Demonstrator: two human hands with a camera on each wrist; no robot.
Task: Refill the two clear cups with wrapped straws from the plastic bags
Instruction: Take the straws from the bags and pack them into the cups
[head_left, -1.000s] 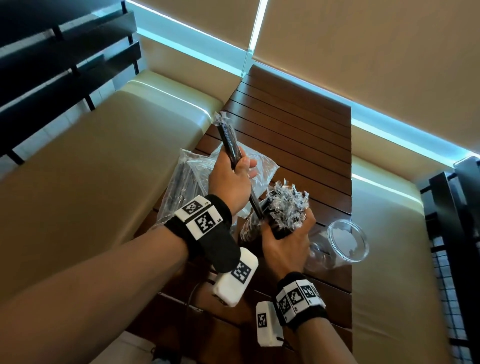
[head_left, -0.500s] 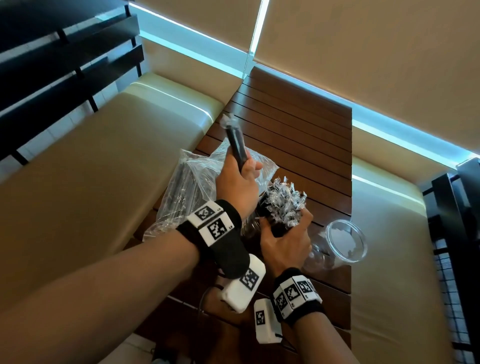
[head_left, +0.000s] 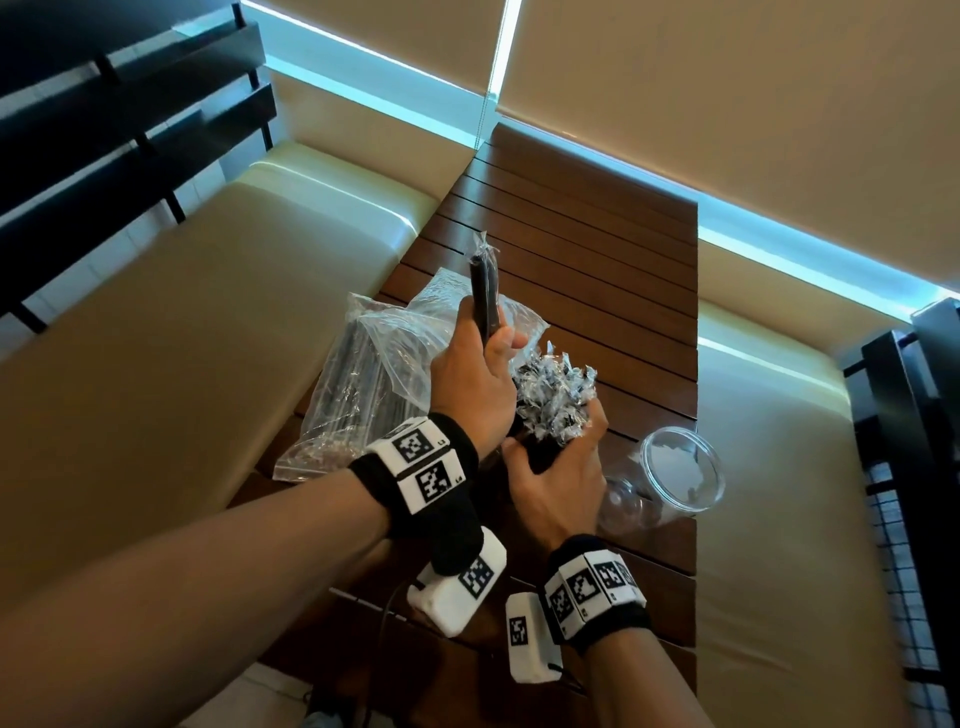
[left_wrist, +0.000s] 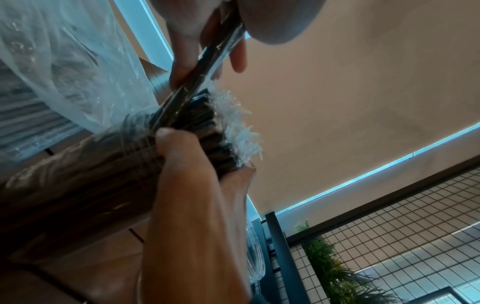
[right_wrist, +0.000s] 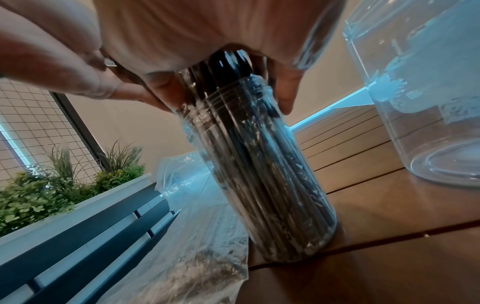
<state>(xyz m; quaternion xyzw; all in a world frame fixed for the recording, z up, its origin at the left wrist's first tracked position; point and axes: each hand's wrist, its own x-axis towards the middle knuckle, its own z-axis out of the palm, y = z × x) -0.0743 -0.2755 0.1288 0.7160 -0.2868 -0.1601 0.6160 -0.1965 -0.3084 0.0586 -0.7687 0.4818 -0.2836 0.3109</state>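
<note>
Head view, left hand (head_left: 475, 387) gripping straws (head_left: 485, 293), seemingly entering cup (right_wrist: 259, 164)

Head view downward; wrist views upward

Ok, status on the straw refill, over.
Left hand feeding wrapped straws in. Right hand steadying packed cup. Second cup empty. Nothing blocking.

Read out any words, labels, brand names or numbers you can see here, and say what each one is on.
No readable text.
Wristbands: black-and-white square code patterns; tiny marks beside them too small to read.
White wrist units: the same code patterns, no words.
Cups, plastic bag, straw wrappers: no visible print.
</note>
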